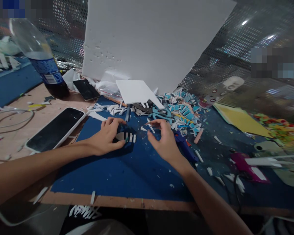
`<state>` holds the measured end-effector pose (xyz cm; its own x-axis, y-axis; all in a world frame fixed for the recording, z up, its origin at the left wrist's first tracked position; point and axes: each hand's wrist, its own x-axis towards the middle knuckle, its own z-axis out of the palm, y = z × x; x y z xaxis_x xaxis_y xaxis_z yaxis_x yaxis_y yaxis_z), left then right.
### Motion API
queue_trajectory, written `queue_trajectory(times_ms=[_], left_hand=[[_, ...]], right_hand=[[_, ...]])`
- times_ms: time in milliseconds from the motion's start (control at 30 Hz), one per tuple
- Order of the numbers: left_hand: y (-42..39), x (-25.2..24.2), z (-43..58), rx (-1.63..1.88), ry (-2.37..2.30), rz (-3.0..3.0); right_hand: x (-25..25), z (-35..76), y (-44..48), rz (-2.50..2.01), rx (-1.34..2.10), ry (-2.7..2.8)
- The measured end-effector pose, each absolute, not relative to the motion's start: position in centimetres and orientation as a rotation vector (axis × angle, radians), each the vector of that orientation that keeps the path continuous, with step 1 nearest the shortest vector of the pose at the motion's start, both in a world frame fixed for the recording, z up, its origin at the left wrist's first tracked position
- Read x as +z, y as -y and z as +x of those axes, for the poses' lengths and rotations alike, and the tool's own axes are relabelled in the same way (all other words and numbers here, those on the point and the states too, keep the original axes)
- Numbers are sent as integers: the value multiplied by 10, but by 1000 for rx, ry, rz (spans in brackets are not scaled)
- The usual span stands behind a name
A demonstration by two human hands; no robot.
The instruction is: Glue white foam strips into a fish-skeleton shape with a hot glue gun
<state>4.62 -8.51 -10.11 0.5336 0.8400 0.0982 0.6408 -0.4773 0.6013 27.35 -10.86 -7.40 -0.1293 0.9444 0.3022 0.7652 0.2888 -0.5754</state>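
My left hand [109,136] curls its thumb and fingers around a small grey piece with white bars [127,137], just above the blue mat [127,173]. The hand hides part of the piece. To its right, my right hand [163,139] has its thumb and forefinger apart, with nothing clearly between them. A thin white sliver [143,129] shows close to those fingertips. Beyond the right hand are blue-handled scissors [161,114], and a dark blue tool [186,147] is partly hidden behind that hand.
Blue and white scraps [183,107] pile up behind the hands, beside a tilted white sheet [136,91]. At left are a phone [57,129], a second dark phone-like slab [85,89] and a cola bottle [47,70]. A magenta glue gun [250,167] and yellow sheets [242,119] lie right.
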Motion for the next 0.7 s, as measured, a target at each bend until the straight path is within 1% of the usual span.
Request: queue_trajectory(times_ms=[100, 167, 433, 600, 700], left_hand=[[86, -102, 45, 566, -1275, 2237], [86, -102, 45, 583, -1295, 2254], [83, -107, 46, 763, -1430, 2266], [83, -107, 44, 791, -1498, 2299], [83, -106, 44, 770, -1522, 2276]], right_hand=[[-76, 283, 100, -1533, 267, 1758], [-77, 286, 96, -1539, 193, 1759], [-72, 282, 92, -1605, 86, 2116], [-72, 276, 76, -1663, 11, 2255], [-74, 268, 63, -1617, -40, 2376]])
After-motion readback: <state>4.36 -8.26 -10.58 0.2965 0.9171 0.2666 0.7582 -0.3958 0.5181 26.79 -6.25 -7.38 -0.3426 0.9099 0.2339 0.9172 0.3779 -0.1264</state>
